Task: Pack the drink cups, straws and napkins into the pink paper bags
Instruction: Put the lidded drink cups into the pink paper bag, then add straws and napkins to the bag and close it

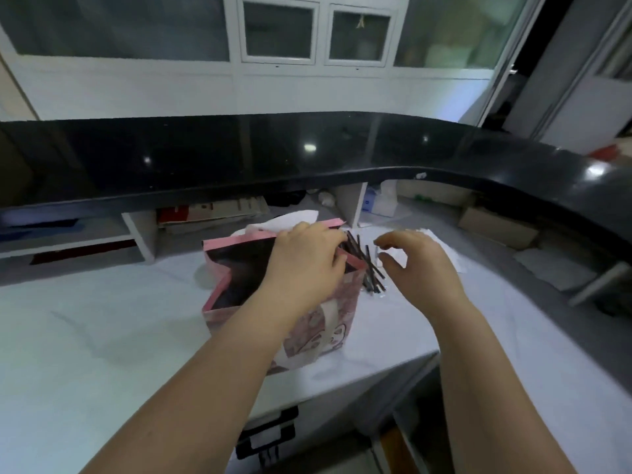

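Observation:
A pink paper bag with a cartoon print stands open on the white counter. My left hand reaches over its mouth, fingers curled at the bag's far right rim beside the straws; what it holds is hidden. Several dark wrapped straws lie in a pile just right of the bag. My right hand hovers over the straws and a white napkin, fingers loosely curled, holding nothing. Another white napkin shows behind the bag. No drink cup is visible.
A raised black counter ledge curves across the back. Under it are shelves with cardboard boxes, papers and a blue-white pack. The white counter's front edge runs near the bag's base, with a drawer below.

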The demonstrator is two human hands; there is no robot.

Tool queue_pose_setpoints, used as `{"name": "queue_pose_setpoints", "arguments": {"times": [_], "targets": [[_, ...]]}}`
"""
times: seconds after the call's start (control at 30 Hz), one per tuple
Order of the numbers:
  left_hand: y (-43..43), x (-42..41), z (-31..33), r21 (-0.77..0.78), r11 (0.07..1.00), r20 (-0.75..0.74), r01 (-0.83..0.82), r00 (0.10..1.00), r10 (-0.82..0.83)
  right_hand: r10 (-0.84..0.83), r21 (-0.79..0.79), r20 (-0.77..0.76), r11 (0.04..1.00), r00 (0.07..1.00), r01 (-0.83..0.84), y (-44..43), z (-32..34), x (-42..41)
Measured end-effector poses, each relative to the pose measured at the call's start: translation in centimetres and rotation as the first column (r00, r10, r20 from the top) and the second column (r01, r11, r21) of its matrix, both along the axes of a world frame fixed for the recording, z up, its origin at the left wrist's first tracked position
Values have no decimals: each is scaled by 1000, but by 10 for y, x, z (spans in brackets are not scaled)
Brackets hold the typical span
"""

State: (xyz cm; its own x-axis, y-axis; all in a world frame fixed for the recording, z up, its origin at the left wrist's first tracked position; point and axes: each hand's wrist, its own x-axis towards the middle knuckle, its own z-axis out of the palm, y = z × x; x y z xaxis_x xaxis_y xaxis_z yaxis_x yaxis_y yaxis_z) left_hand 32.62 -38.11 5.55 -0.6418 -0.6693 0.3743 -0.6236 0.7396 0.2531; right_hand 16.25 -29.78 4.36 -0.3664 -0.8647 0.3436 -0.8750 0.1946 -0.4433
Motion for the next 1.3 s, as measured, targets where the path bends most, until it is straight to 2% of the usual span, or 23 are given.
{"name": "queue_pose_setpoints", "arguments": {"times": [0.07, 0.17, 0.3, 0.4, 0.6, 0.8, 0.93, 1.1, 1.2, 1.3], "targets": [[7, -27, 0, -6, 998, 7, 63, 998, -63, -91, -25, 3, 996, 996, 91, 19, -3, -13], [22, -69, -9, 19, 987, 42, 162, 986, -162, -230, 18, -19, 973, 973, 230, 53, -15, -28], [47, -113, -45, 42, 978, 222, 206, 952, -210, -376, 91, -3, 923, 927, 374, 95, -42, -41], [56, -127, -84, 128, 968, 278, 214, 929, -242, -426, 170, 7, 892, 905, 419, 110, -62, -42], [49, -144, -150, 238, 962, 309, 138, 928, -209, -362, 298, 96, 899, 927, 320, 89, -104, -57], [12, -175, -184, 227, 971, 317, -77, 948, 1, -252, 276, 198, 942, 947, 192, 22, -136, -105], [-10, -187, -203, 250, 943, 305, -220, 942, 139, -208, 269, 355, 956, 912, 113, -25, -162, -134], [-28, -185, -213, 245, 914, 270, -323, 928, 255, -203, 372, 486, 928, 850, 9, -80, -191, -155], [-36, -181, -217, 218, 917, 263, -335, 925, 275, -206, 387, 477, 922, 855, 7, -115, -204, -159], [-44, -171, -221, 224, 909, 266, -351, 919, 290, -189, 441, 303, 897, 934, 39, -142, -216, -158]]}}
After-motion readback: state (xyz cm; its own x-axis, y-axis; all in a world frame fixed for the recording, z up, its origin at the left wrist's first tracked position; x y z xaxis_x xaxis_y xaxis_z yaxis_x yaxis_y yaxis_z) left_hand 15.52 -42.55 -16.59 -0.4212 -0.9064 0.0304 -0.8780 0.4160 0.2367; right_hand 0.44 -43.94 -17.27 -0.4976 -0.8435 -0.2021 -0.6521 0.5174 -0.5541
